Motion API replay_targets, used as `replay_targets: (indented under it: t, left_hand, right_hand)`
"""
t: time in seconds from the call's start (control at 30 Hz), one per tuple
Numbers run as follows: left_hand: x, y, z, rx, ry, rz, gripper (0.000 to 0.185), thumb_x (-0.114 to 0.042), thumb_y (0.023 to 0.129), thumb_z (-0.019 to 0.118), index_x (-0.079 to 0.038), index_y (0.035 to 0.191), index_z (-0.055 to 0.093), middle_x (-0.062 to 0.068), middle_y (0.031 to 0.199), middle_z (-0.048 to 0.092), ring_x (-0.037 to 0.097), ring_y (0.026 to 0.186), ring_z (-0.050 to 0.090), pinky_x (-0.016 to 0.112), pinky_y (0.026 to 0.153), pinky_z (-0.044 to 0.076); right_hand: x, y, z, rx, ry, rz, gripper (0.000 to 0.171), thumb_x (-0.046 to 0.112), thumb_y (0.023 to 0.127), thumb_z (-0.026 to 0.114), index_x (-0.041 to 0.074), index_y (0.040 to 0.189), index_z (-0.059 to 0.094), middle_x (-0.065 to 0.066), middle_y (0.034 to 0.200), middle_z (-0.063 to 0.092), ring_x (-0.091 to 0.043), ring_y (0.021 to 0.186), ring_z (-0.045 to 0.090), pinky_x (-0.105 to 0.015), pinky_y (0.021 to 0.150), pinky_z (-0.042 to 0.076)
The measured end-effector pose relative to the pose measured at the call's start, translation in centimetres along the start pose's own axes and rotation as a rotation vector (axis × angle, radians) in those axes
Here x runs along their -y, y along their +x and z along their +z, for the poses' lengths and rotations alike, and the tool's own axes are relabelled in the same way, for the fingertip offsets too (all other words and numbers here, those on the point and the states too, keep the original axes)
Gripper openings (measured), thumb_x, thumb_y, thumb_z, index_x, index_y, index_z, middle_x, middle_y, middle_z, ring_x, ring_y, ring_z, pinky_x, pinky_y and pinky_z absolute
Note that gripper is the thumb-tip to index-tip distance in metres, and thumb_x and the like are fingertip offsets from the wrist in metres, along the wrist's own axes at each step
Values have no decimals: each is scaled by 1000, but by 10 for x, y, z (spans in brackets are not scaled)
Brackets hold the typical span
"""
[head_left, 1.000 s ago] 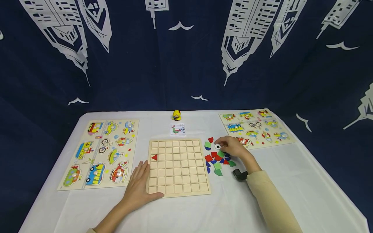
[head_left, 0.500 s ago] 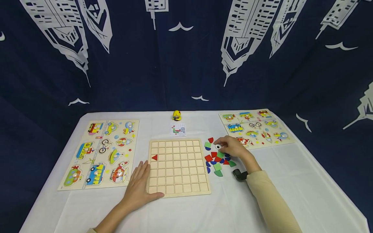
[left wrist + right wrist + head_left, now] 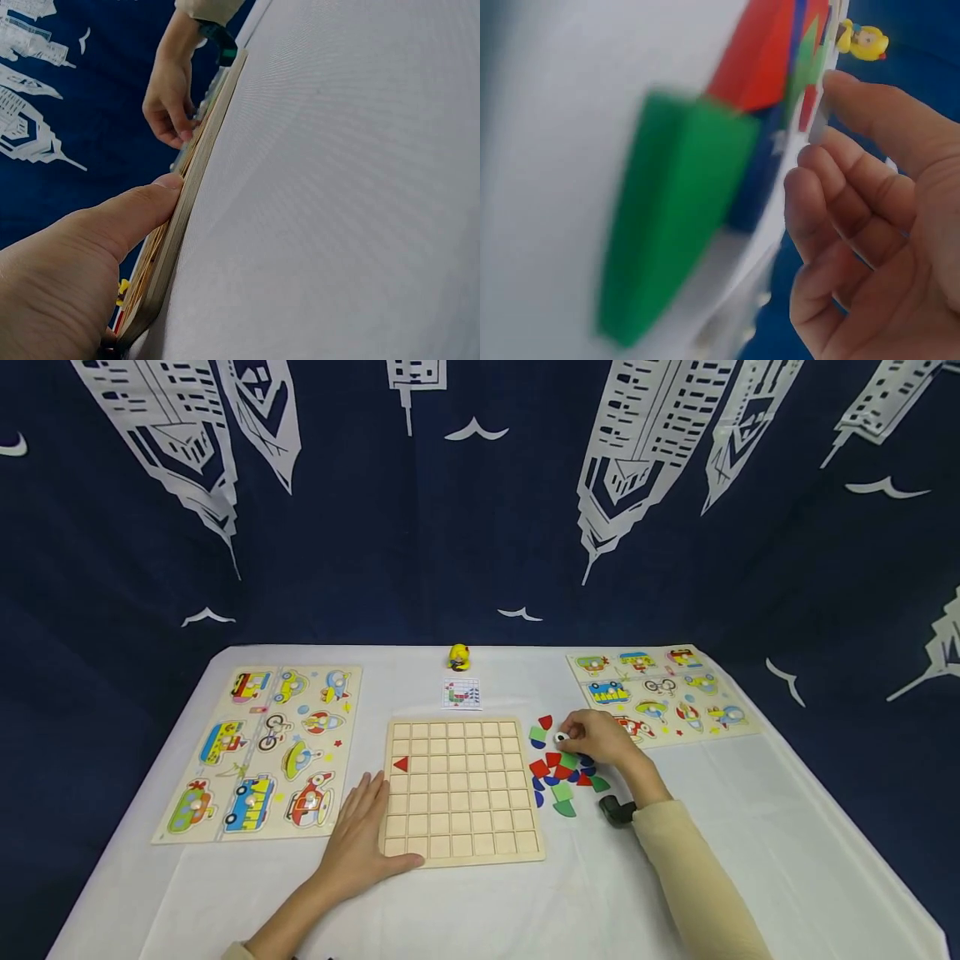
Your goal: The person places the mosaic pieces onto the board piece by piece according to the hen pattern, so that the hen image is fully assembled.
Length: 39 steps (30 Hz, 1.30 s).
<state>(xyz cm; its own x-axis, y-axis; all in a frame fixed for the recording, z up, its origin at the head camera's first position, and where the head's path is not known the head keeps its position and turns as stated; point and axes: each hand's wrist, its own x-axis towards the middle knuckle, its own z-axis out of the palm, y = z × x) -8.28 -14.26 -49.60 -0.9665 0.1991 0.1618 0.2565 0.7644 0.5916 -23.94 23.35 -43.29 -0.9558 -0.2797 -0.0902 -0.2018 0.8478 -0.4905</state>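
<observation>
From my remote seat I see a grid board (image 3: 461, 822) of pale, matt wood, and at its three o'clock coloured pieces (image 3: 562, 792) with smooth faces, though I can't tell painted wood from plastic. Towards twelve, I make out a paper-looking card (image 3: 461, 693) and, beyond it, a yellow figurine (image 3: 459, 657) in smooth plastic. The white tablecloth (image 3: 480, 910) at six shows a fine matt weave; the navy curtain (image 3: 420, 543) at far twelve is matt printed cloth.
</observation>
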Motion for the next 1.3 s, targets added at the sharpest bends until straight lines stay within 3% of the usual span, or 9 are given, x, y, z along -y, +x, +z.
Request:
replay_targets:
  t: [0.13,0.33,0.53,0.67,0.97,1.3]
  left_hand:
    - [0,0,0,1,4,4,121,-57,61,84,11,147,32,23,160,22,41,149,13,59,119,14]
    - [1,0,1,-5,-1,4,120,-55,61,85,11,147,32,23,159,23,41,149,13,58,119,13]
    - [0,-1,1,-2,-1,-8,120,-57,62,84,10,147,32,23,159,24,40,150,14,57,119,13]
    - [0,-1,0,-1,6,-2,120,-57,62,83,10,147,32,22,160,24,40,149,15,57,119,14]
    - [0,1,0,8,17,5,120,-58,63,83,11,147,32,23,160,23,40,149,14,57,119,14]
    - [-1,0,-1,9,23,4,119,-57,63,83,11,146,32,23,160,23,41,149,14,58,119,14]
  right_hand:
    - [25,-2,1,-48,-30,-64,21,25,80,80,11,91,70,-1,78,62,-15,65,52,-26,58,42]
    - [85,9,19,-75,-36,-228,21,25,79,81,12,89,69,3,74,63,-11,60,52,-26,57,43]
    - [146,23,52,2,-61,-309,19,28,80,79,13,86,68,6,71,62,-8,63,53,-24,57,43]
    - [171,29,72,80,-94,-313,19,29,81,78,14,85,68,8,66,57,-7,61,51,-21,54,40]
    - [187,34,92,129,-150,-265,18,29,80,77,16,78,66,7,65,56,-9,59,49,-22,50,38]
    - [182,36,95,144,-98,-245,22,27,77,83,13,79,67,6,71,60,-10,62,49,-20,54,39]
